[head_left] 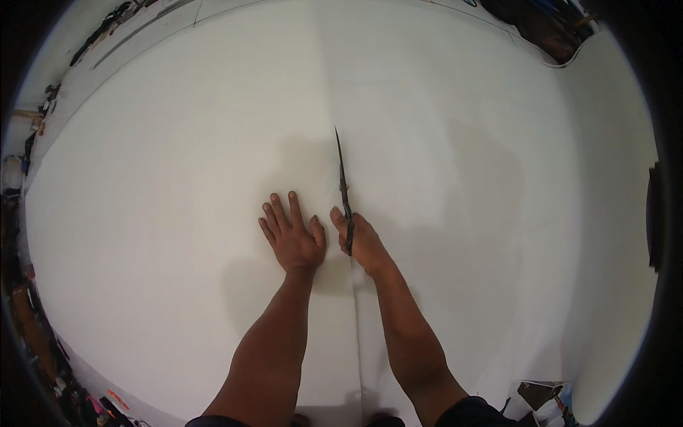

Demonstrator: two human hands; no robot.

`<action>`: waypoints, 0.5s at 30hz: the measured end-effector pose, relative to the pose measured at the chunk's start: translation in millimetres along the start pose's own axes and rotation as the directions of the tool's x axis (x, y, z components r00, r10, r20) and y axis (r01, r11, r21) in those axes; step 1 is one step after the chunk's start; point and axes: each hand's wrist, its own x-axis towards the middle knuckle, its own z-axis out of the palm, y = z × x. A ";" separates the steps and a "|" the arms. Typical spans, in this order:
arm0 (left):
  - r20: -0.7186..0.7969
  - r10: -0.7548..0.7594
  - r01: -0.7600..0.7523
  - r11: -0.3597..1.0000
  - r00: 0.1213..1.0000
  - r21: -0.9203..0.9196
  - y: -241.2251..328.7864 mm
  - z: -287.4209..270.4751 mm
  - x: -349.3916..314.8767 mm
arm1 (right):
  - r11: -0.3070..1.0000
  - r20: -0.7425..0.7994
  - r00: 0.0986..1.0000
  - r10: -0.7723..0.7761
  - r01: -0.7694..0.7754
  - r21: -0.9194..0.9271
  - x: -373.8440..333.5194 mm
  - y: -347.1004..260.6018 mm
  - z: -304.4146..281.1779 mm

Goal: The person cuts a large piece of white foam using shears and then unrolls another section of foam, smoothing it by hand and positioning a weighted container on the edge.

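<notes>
A large white sheet [178,142] spreads across most of the view; its exact material I cannot tell. My left hand [293,235] lies flat on it with fingers spread, just left of the middle. In my right hand [363,242] is a pair of dark scissors [343,185], my fingers wrapped round the handles. The blades point away from me and look almost closed, seen edge-on. A cut line [357,327] runs through the sheet from the near side up to the scissors. Beyond the tip, a faint crease continues toward the far edge.
On the right the white material curves upward in a broad roll [605,213]. A dark bag-like bundle [548,32] sits at the far right. Mixed clutter lines the left rim, and a small open box [537,395] with odds and ends stands at the near right.
</notes>
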 end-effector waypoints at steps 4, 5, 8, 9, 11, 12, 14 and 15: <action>0.008 -0.008 0.008 1.000 1.000 0.006 0.8 -2.3 2.5 | 0.996 -0.098 0.992 -0.084 0.082 -0.026 19.2 0.5 5.6; 0.029 -0.016 0.015 1.000 0.999 0.006 2.4 -3.2 3.0 | 0.997 -0.096 0.992 -0.081 0.079 -0.025 22.0 4.9 4.0; 0.014 -0.002 0.002 1.000 1.000 -0.001 -1.4 -4.1 3.0 | 0.995 -0.075 0.993 -0.092 0.094 0.021 21.2 1.7 4.5; 0.014 -0.005 0.005 1.000 1.000 0.000 0.2 -4.2 3.7 | 0.997 -0.057 0.995 -0.076 0.076 -0.005 21.2 -6.3 0.1; 0.012 0.007 -0.007 1.000 1.000 -0.001 -1.3 -5.1 3.3 | 0.998 -0.040 0.997 -0.059 0.058 -0.029 31.3 -23.1 -1.4; 0.010 0.011 -0.011 1.000 1.000 -0.003 -1.9 -4.5 2.6 | 0.998 0.016 0.999 -0.051 0.051 0.033 46.0 -36.8 -3.1; 0.028 0.004 -0.004 1.000 1.000 0.007 1.3 -4.2 4.4 | 0.994 0.061 0.997 -0.050 0.044 0.095 65.6 -57.6 -5.4; 0.028 0.004 -0.004 1.000 1.000 0.011 1.0 -3.3 4.1 | 0.992 0.021 0.999 -0.038 0.035 0.122 74.3 -62.7 -1.0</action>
